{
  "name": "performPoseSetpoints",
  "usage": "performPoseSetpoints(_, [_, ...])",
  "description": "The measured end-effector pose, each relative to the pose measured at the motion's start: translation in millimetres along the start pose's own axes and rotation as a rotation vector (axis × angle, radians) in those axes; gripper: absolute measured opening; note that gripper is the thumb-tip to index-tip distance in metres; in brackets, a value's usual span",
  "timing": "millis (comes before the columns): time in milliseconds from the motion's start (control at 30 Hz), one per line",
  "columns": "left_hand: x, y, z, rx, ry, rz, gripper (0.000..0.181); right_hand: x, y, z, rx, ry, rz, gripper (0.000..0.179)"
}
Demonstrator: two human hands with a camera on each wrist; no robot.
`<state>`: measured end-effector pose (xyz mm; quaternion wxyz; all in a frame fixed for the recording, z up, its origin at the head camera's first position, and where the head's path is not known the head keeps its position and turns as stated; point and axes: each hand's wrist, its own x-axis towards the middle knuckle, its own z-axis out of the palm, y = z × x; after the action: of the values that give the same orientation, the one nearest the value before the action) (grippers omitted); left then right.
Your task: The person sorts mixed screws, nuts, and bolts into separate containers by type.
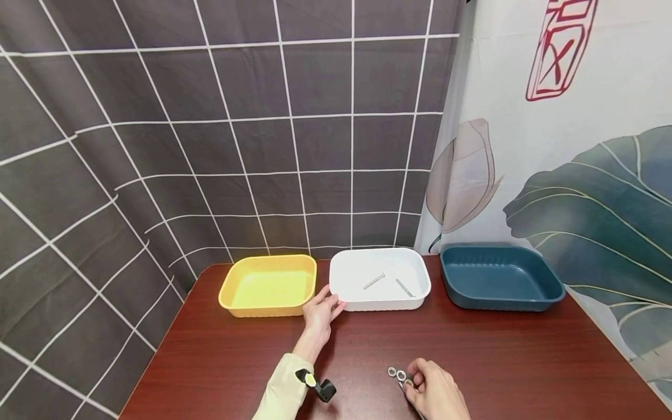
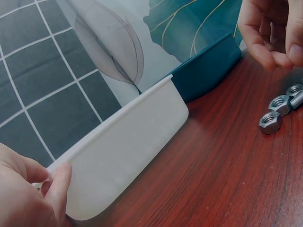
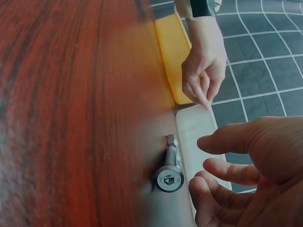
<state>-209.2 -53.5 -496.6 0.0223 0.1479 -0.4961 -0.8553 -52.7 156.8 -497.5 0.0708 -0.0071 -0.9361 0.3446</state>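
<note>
Hands, metal nuts, red seal print

Head view: bright, even light, mostly crisp
Curtain: grid lines stretched, slanting toward the left edge
Yellow tray: pale glare on its floor
Surface: soft shadow beside the sleeve; hazy blur near the bolt, right wrist view
Wrist views: dimmer, muted colours

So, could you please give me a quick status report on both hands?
Left hand pinching rim of white tray. Right hand holding nothing, close to nuts and bolt on table. No obstacle visible around them.
</note>
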Motion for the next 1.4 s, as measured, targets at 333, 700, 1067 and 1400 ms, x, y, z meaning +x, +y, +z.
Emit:
performPoseSetpoints(333, [-2.7,2.1,0.4,0.006,0.000,-0.001,0.052,0.3,4,5,-0.005,-0.015,0.005,0.030])
performPoseSetpoints(700, [-2.1,2.5,0.5,0.010,0.000,-0.004,0.052,0.6,5,11,-0.046,-0.016,-0.013,0.031])
performPoseSetpoints(1067, [-1.7,0.9,-0.3,0.021,0.000,-0.002,0.052,0.0,3,13,-0.110,-0.016,-0.005,0.032])
performPoseSetpoints(1400, [-1.4,0.4,-0.4,0.018,0.004,0.011,0.051,-0.4,1,16,-0.133,0.006,-0.036,0.033])
